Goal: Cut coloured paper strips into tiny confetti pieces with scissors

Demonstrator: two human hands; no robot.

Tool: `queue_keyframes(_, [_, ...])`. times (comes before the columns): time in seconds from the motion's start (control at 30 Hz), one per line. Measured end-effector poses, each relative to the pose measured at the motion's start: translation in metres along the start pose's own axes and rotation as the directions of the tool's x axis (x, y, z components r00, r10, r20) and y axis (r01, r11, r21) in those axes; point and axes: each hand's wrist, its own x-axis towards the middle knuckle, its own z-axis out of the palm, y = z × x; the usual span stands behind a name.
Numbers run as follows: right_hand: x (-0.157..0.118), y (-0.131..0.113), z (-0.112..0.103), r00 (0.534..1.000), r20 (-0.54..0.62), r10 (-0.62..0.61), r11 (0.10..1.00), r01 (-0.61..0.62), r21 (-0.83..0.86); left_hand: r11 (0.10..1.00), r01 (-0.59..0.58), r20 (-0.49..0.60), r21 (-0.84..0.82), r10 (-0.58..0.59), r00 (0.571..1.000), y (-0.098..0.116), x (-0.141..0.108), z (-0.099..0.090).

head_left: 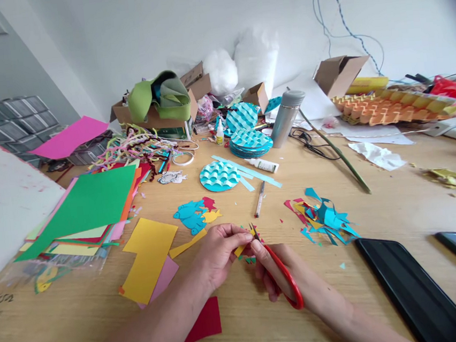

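My left hand (223, 252) pinches a small piece of yellow paper (240, 249) above the middle of the table. Red-handled scissors (283, 276) are in my right hand (276, 271), their blades pointing up and away beside the yellow piece. Whether the blades touch the paper is hidden by my fingers. Small coloured scraps lie under my hands. Just beyond my left hand are cut-out paper fish in blue (192, 216), yellow (211, 215) and red. A larger yellow sheet (150, 259) lies left of my forearm, over a pink one (166, 279).
Coloured sheets (93, 200) are stacked at left. Paper offcuts (329, 217) lie at right, near a black phone (408, 282). Farther back are a pen (260, 199), a wavy blue paper disc (219, 176), a glue tube (266, 165) and a metal flask (287, 119).
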Motion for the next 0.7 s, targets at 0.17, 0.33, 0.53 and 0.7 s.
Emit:
queue_keyframes(0.17, [-0.0002,-0.0021,0.0,1.0,-0.005,0.0,1.0,0.0,-0.004,1.0,0.005,-0.014,-0.012,-0.006,1.0,0.0005,0.0002,0.0006])
queue_keyframes(0.33, [0.0005,-0.0031,0.0012,0.999,-0.011,0.039,0.999,-0.039,0.0,1.0,-0.006,0.005,-0.024,0.006,1.0,-0.0011,0.0012,0.0003])
queue_keyframes(0.53, [0.0014,-0.0007,0.0013,0.998,-0.022,0.065,0.998,-0.065,-0.003,0.999,-0.011,0.013,-0.038,0.011,1.0,-0.0014,0.0014,0.0])
queue_keyframes(0.7, [0.0011,-0.0031,0.0023,0.994,-0.037,0.101,0.995,-0.101,0.012,0.999,-0.004,0.009,-0.044,0.004,1.0,-0.0005,0.001,-0.0002])
